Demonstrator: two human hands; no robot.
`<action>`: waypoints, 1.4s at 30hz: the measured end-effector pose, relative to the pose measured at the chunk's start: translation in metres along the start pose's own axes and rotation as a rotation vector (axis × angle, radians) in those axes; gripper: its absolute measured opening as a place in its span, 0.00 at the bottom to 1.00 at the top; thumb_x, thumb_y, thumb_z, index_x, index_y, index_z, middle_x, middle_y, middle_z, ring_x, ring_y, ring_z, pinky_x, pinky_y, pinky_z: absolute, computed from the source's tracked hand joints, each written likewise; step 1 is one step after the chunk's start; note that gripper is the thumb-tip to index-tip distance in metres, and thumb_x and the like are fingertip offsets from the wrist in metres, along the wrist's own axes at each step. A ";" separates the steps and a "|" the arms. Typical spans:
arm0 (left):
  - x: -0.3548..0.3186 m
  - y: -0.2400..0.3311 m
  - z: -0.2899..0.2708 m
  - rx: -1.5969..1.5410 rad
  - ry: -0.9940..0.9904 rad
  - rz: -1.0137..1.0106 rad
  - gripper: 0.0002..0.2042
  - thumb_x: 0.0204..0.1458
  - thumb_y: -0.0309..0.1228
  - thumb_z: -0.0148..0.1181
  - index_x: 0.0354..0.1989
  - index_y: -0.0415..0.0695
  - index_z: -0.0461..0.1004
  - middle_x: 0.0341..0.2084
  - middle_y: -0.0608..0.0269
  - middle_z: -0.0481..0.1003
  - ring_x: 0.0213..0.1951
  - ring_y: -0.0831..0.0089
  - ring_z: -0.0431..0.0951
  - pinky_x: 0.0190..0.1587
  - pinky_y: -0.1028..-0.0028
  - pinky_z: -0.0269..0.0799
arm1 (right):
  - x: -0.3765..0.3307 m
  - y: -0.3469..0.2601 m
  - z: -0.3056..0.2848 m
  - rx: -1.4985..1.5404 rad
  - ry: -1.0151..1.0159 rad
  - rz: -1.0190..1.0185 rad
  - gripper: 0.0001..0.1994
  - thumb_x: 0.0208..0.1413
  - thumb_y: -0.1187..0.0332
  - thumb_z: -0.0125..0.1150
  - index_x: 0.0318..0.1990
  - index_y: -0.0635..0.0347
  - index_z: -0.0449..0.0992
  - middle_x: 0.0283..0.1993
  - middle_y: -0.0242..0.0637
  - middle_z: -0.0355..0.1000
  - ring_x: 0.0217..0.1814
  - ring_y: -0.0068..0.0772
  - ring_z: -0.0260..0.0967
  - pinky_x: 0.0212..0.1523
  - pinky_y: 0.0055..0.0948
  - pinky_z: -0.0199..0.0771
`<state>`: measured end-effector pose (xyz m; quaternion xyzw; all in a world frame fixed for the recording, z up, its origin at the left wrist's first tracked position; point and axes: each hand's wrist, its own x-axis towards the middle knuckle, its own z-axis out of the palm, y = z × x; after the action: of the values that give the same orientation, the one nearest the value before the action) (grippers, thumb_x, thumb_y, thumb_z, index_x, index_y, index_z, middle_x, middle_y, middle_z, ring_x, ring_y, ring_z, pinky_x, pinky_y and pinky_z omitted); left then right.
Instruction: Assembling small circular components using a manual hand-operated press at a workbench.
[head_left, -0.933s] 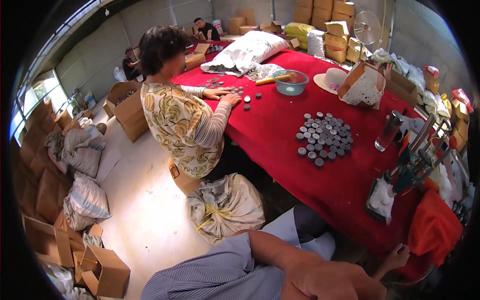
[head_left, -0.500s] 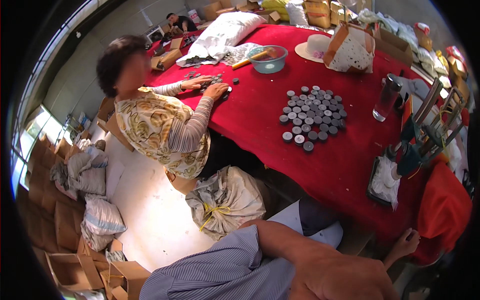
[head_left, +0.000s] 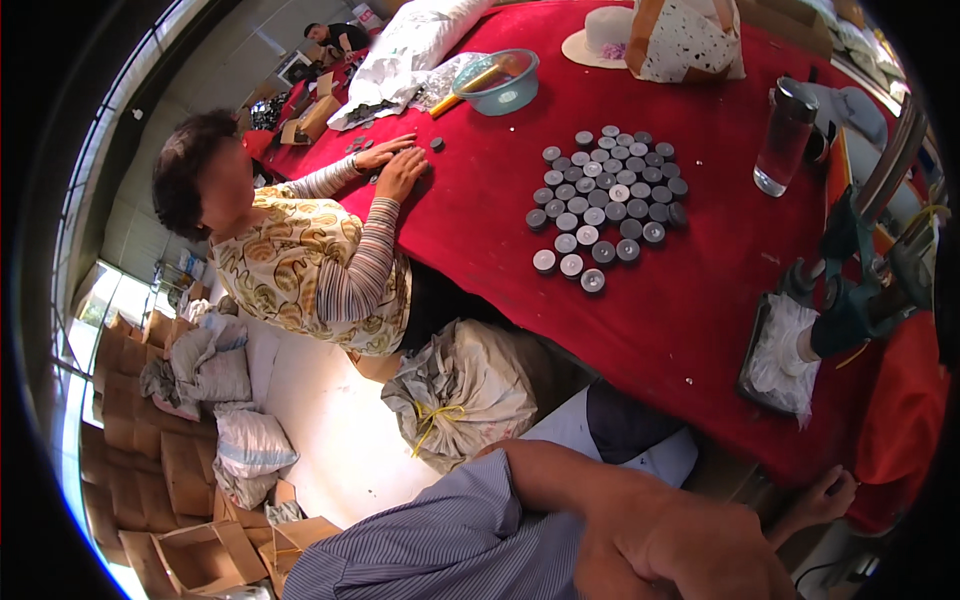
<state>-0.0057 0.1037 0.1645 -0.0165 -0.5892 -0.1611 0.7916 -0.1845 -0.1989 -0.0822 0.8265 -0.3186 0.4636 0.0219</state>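
Observation:
My left hand (head_left: 690, 545) looms large at the lower edge, bent at the wrist, its fingers curling down out of the picture. Whatever those fingers might hold is hidden. By the table's near right edge, next to a hanging red cloth (head_left: 905, 410), my right hand (head_left: 826, 496) rests with fingers loosely bent and a gap at the thumb. Nothing shows in it. Several round grey caps (head_left: 612, 190) stand grouped on the red-covered table (head_left: 480, 235), apart from both hands. A green hand-press device (head_left: 850, 260) stands nearest my right hand, a white plastic-wrapped pad (head_left: 783, 360) at its base.
Across to the left, a co-worker (head_left: 310, 250) has both hands on small grey pieces. A clear bottle (head_left: 783, 140), a blue-green basin (head_left: 500, 85), a hat (head_left: 603, 38) and a bag (head_left: 686, 40) stand on the table. A tied sack (head_left: 465, 390) sits beside my knee.
The whole view has shifted, with the table's things higher up in it. My left hand stays near the lower edge, and my right hand stays by the red cloth. The co-worker's hands are closer together.

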 end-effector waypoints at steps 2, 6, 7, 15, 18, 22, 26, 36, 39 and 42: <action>-0.013 0.014 -0.016 0.134 -0.092 -0.220 0.16 0.66 0.37 0.49 0.39 0.35 0.76 0.28 0.54 0.76 0.31 0.58 0.78 0.40 0.63 0.74 | 0.001 -0.002 0.002 0.022 0.020 -0.008 0.09 0.61 0.66 0.63 0.33 0.61 0.75 0.29 0.39 0.71 0.32 0.41 0.68 0.36 0.40 0.65; -0.048 0.052 -0.054 1.073 0.222 -0.727 0.09 0.53 0.26 0.64 0.42 0.39 0.80 0.36 0.56 0.80 0.40 0.63 0.80 0.41 0.67 0.75 | 0.000 -0.008 0.001 0.029 0.018 0.008 0.08 0.61 0.67 0.62 0.32 0.61 0.74 0.28 0.37 0.67 0.30 0.39 0.65 0.35 0.39 0.64; -0.064 0.061 -0.066 1.432 0.306 -0.801 0.08 0.51 0.22 0.64 0.40 0.41 0.79 0.35 0.55 0.80 0.41 0.61 0.80 0.42 0.66 0.76 | 0.004 -0.018 -0.001 0.062 0.027 0.033 0.08 0.61 0.68 0.62 0.31 0.61 0.74 0.27 0.36 0.64 0.30 0.39 0.63 0.35 0.40 0.64; -0.162 0.128 -0.127 2.426 0.438 -0.913 0.15 0.49 0.26 0.70 0.46 0.41 0.76 0.37 0.55 0.74 0.39 0.60 0.75 0.44 0.64 0.73 | 0.012 -0.033 -0.023 0.128 -0.067 0.037 0.07 0.60 0.70 0.62 0.31 0.62 0.72 0.29 0.37 0.66 0.33 0.39 0.64 0.39 0.37 0.64; -0.159 0.125 -0.129 2.463 0.401 -0.854 0.16 0.47 0.26 0.72 0.44 0.42 0.76 0.35 0.57 0.75 0.37 0.60 0.75 0.43 0.64 0.72 | 0.018 -0.071 -0.034 0.584 -0.251 0.238 0.03 0.57 0.74 0.60 0.33 0.64 0.74 0.34 0.39 0.68 0.39 0.36 0.67 0.44 0.34 0.67; -0.163 0.116 -0.135 2.359 0.479 -0.820 0.17 0.46 0.24 0.74 0.45 0.41 0.78 0.37 0.59 0.78 0.36 0.66 0.75 0.42 0.69 0.73 | 0.062 -0.129 -0.035 0.932 -0.423 0.311 0.17 0.53 0.69 0.64 0.48 0.67 0.74 0.50 0.44 0.70 0.54 0.36 0.69 0.59 0.35 0.68; -0.166 0.116 -0.138 2.281 0.509 -0.771 0.17 0.45 0.23 0.74 0.45 0.40 0.78 0.37 0.62 0.78 0.34 0.69 0.73 0.41 0.70 0.73 | 0.117 -0.151 0.018 0.927 -0.657 -0.015 0.25 0.51 0.67 0.68 0.57 0.66 0.72 0.56 0.44 0.72 0.60 0.38 0.69 0.61 0.37 0.68; -0.170 0.103 -0.139 2.188 0.674 -0.728 0.21 0.44 0.22 0.74 0.48 0.40 0.77 0.36 0.64 0.79 0.33 0.74 0.71 0.41 0.74 0.72 | 0.149 -0.143 0.188 1.284 -1.005 -0.096 0.25 0.59 0.68 0.66 0.63 0.63 0.70 0.57 0.35 0.75 0.55 0.23 0.70 0.57 0.28 0.69; -0.169 0.103 -0.138 2.173 0.720 -0.723 0.22 0.44 0.22 0.73 0.50 0.40 0.76 0.36 0.64 0.78 0.33 0.74 0.70 0.41 0.74 0.71 | 0.156 -0.192 0.165 1.468 -1.100 0.242 0.20 0.60 0.63 0.66 0.58 0.61 0.74 0.51 0.34 0.76 0.53 0.23 0.70 0.55 0.28 0.69; -0.166 0.100 -0.140 2.183 0.674 -0.723 0.21 0.44 0.23 0.73 0.49 0.41 0.76 0.36 0.63 0.76 0.32 0.73 0.69 0.40 0.74 0.71 | 0.150 -0.190 0.171 1.545 -1.015 0.286 0.18 0.61 0.62 0.66 0.54 0.60 0.75 0.48 0.32 0.76 0.51 0.23 0.70 0.54 0.28 0.69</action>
<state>0.1101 0.2072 -0.0174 0.8735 -0.1483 0.2143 0.4113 0.1032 -0.1801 -0.0136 0.6683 0.0078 0.1288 -0.7326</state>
